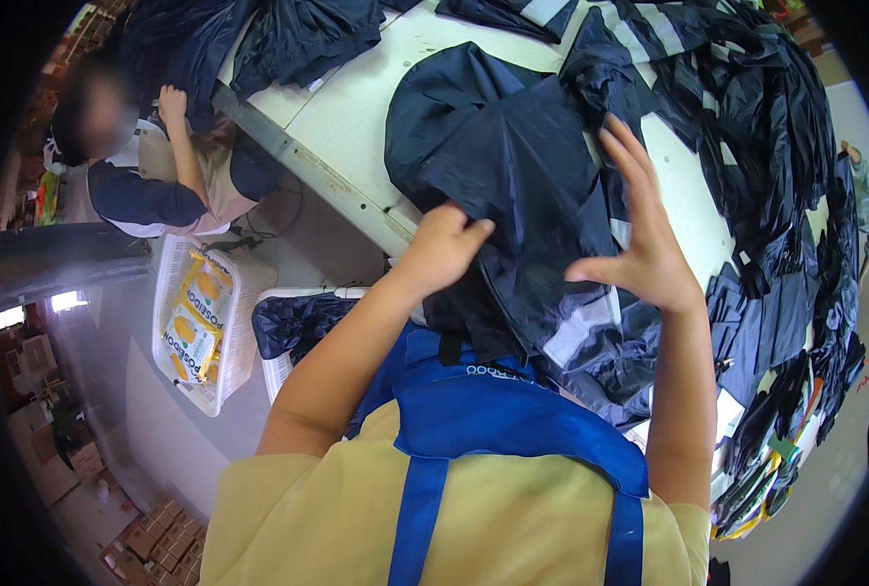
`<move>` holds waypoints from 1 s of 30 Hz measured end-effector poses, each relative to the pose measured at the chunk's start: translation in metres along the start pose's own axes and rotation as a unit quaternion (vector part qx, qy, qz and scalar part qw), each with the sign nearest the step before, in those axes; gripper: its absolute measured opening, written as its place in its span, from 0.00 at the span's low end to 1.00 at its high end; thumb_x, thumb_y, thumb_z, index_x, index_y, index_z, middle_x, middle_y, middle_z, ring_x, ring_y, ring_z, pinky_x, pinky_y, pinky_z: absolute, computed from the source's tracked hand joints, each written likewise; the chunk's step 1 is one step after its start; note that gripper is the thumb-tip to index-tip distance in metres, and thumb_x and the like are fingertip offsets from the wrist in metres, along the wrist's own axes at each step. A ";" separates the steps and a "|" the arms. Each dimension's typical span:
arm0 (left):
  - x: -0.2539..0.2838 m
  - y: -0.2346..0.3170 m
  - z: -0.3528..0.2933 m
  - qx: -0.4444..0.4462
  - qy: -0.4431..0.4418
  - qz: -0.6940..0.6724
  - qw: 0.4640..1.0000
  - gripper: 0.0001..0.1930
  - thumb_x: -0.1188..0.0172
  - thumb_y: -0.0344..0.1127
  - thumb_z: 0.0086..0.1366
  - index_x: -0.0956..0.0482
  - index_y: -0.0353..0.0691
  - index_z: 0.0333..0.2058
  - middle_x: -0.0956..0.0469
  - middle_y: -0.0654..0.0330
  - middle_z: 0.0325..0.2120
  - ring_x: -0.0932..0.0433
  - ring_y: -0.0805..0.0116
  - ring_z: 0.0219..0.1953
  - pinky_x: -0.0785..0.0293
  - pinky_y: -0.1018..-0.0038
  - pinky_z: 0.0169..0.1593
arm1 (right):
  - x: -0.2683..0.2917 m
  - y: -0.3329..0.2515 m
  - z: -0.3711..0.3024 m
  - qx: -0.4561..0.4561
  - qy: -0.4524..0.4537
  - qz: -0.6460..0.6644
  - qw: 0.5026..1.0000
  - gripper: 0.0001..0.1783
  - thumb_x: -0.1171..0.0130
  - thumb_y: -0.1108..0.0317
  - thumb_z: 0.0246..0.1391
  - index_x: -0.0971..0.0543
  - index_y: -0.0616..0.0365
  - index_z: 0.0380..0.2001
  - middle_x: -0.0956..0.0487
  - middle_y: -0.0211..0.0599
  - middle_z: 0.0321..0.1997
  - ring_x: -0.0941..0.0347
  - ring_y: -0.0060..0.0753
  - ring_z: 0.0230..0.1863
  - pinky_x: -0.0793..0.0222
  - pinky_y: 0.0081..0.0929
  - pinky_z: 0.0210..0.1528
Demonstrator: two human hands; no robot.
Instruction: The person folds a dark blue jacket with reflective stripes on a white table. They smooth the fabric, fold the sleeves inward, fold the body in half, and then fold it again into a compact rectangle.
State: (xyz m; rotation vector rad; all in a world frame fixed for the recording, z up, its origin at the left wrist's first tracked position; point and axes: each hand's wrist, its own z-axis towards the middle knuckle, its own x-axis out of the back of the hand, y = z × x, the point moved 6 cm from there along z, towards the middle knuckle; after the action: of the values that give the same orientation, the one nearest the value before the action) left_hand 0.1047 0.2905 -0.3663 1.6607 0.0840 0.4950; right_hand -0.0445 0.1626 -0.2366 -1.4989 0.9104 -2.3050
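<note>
A dark navy garment (pixel 513 186) with pale reflective strips lies bunched on the cream work table (pixel 351 107) in front of me. My left hand (pixel 441 246) pinches a fold of its fabric near the table's front edge. My right hand (pixel 642 234) rests flat on the garment's right side with the fingers spread and the thumb pointing left. I wear a yellow shirt and a blue apron (pixel 493 420), which fill the lower part of the head view.
A pile of similar dark garments (pixel 766 146) covers the table's right side and hangs over its edge. At the far left a seated person (pixel 151 166) handles another dark garment (pixel 259 39). White baskets (pixel 200 322) stand on the floor below, one with yellow packets.
</note>
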 end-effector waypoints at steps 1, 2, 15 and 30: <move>-0.005 0.025 0.001 -0.078 -0.039 0.066 0.994 0.16 0.44 0.33 0.59 0.26 0.35 0.46 0.23 0.43 0.40 0.25 0.44 0.44 0.28 0.64 0.47 | -0.008 -0.014 0.026 0.056 -0.021 -0.002 0.998 0.66 0.24 0.44 0.26 0.47 0.56 0.67 0.47 0.49 0.70 0.59 0.54 0.73 0.58 0.47 0.70; -0.009 0.054 -0.001 -0.076 -0.074 0.113 0.988 0.15 0.44 0.32 0.59 0.26 0.35 0.46 0.23 0.43 0.39 0.25 0.43 0.43 0.28 0.64 0.46 | -0.017 -0.023 0.048 0.100 -0.057 0.013 0.993 0.71 0.24 0.41 0.23 0.51 0.62 0.67 0.47 0.49 0.70 0.58 0.50 0.73 0.66 0.43 0.72; 0.036 -0.108 -0.015 0.287 0.341 -0.255 0.858 0.25 0.38 0.30 0.59 0.36 0.36 0.53 0.27 0.54 0.46 0.27 0.63 0.48 0.33 0.66 0.55 | 0.059 0.111 0.000 -0.239 -0.004 0.333 0.912 0.09 0.49 0.72 0.51 0.25 0.59 0.36 0.20 0.41 0.38 0.25 0.31 0.41 0.34 0.26 0.52; 0.188 -0.099 0.076 0.187 0.070 -0.339 0.919 0.33 0.65 0.59 0.71 0.34 0.34 0.57 0.30 0.53 0.54 0.29 0.63 0.55 0.32 0.72 0.57 | 0.242 0.165 -0.118 -0.218 0.278 0.322 0.878 0.13 0.43 0.71 0.58 0.24 0.68 0.43 0.20 0.39 0.36 0.24 0.34 0.42 0.36 0.34 0.61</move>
State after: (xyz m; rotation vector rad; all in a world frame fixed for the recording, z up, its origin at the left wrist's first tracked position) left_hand 0.3245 0.2988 -0.4161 1.8247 0.8782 0.0593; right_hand -0.2777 -0.0465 -0.1937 -0.4500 1.8405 -2.0806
